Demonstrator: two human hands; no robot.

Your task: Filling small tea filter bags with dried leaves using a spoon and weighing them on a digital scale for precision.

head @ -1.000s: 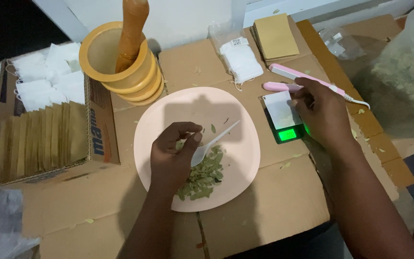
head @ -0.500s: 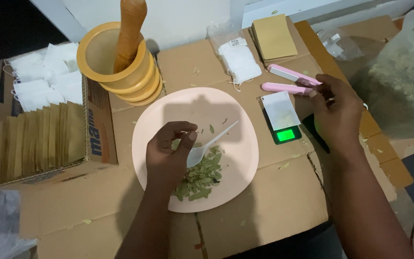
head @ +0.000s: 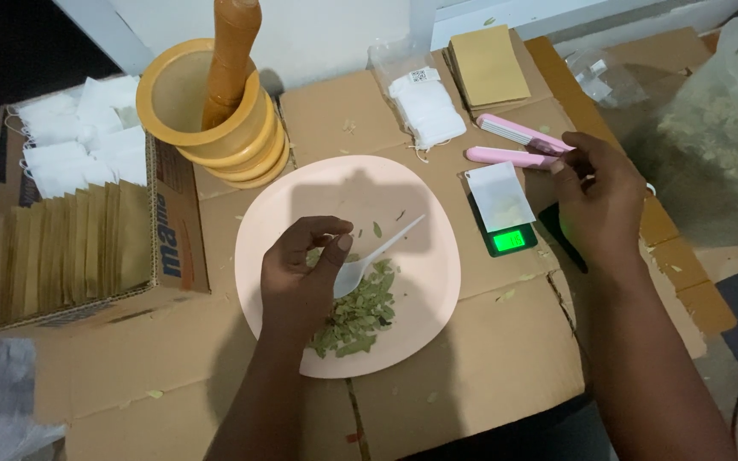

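Underfoot, so to speak, the desk (head: 471, 376) is covered with flattened brown cardboard, pushed against a pale wall, with a dark gap at the upper left. A round pink plate (head: 420, 290) lies in the middle, bearing a small heap of dried green leaves (head: 360, 320). Behind it stands a yellow mortar (head: 215, 128) with a wooden pestle (head: 231, 60) leaning upright inside. To the left an open cardboard box (head: 172, 248) holds rows of tan envelopes and white pouches. Farther back lie a stack of white filter bags (head: 427, 107) and a pile of tan packets (head: 489, 64). The left hand (head: 301, 277) is curled over the plate, fingers pinched closed on the bowl end of a white plastic spoon (head: 373, 256), just beside the leaves. The right hand (head: 600, 201) is loosely closed, its fingertips gripping a pink heat sealer (head: 510, 141), next to a small pocket scale (head: 506, 235) with a glowing green display and a white pouch (head: 499, 196) lying on it.
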